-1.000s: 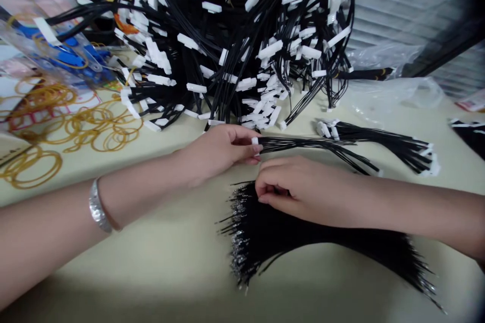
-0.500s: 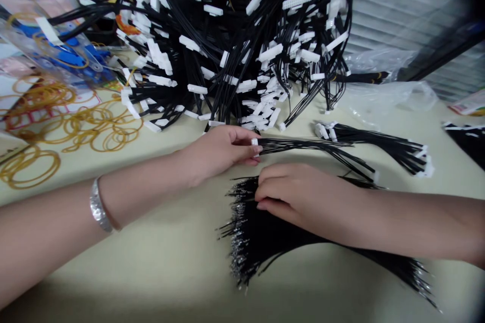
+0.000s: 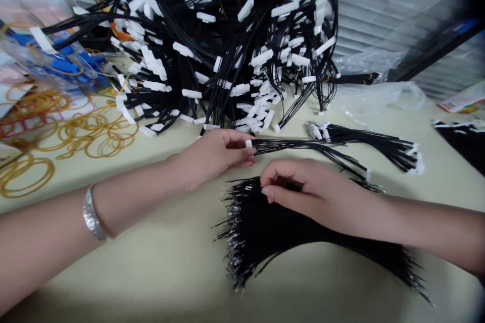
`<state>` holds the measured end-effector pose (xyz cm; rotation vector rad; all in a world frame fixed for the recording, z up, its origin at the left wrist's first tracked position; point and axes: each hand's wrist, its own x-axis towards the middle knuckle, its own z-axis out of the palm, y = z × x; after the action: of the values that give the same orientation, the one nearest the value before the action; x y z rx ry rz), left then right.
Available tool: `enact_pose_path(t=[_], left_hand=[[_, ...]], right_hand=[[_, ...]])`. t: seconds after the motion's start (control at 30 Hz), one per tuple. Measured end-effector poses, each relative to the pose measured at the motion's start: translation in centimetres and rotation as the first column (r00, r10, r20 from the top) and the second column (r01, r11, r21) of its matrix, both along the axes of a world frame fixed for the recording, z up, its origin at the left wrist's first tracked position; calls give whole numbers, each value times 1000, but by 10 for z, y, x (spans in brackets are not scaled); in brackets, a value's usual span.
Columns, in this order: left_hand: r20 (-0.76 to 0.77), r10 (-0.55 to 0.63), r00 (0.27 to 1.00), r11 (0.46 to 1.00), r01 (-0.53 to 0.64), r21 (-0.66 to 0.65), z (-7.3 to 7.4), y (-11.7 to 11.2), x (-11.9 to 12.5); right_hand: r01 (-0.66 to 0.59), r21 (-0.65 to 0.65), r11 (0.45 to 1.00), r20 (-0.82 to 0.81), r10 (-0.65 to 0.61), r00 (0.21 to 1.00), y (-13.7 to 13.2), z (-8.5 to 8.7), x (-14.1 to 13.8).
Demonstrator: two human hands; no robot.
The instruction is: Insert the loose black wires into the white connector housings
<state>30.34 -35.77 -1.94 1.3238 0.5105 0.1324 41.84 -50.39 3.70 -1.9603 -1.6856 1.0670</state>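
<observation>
My left hand (image 3: 223, 151) pinches a small white connector (image 3: 248, 147) between thumb and fingers. From it a thin bunch of black wires (image 3: 303, 145) runs right, with another white connector (image 3: 368, 175) at its far end. My right hand (image 3: 303, 189) is closed, thumb tip against the index finger, just above a thick sheaf of loose black wires (image 3: 280, 227). Metal terminals show at both ends of that sheaf. Whether a wire sits in this pinch is too small to make out.
Behind my hands rises a big heap of black cable harnesses (image 3: 212, 60) with white connectors. A smaller harness bundle (image 3: 371, 144) lies to the right. Yellow rubber bands (image 3: 91, 131) are scattered at the left, and a clear plastic bag (image 3: 382, 98) lies at the back right.
The right hand has rolled so its thumb and index tip show pinched together over the loose wires. My left hand keeps its hold on the connector; the whole view has shifted slightly.
</observation>
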Motion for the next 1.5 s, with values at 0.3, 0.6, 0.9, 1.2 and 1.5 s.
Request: enact_pose_path(t=[0.3,0.6,0.9,1.2,1.5], left_hand=[[-97,-25,995,943,56,328,3,-7,-5],[-18,198,980,953,-188,239,8,-8,-4],[-164,200,966,976,-211,-52,3,-15,-2],[-266,213,940,977,-198,83,3,-17,-2],[-229,242,943,970,-235,59,1,-17,0]], right_hand=[[157,-101,982,-196,-174,965,-2,11,12],[140,62,988,60,-143,988,5,32,29],[90,-5,996,126,-89,988,34,12,43],[77,7,997,-10,-77,997,33,-5,51],[62,107,992,-4,-62,998,30,-7,51]])
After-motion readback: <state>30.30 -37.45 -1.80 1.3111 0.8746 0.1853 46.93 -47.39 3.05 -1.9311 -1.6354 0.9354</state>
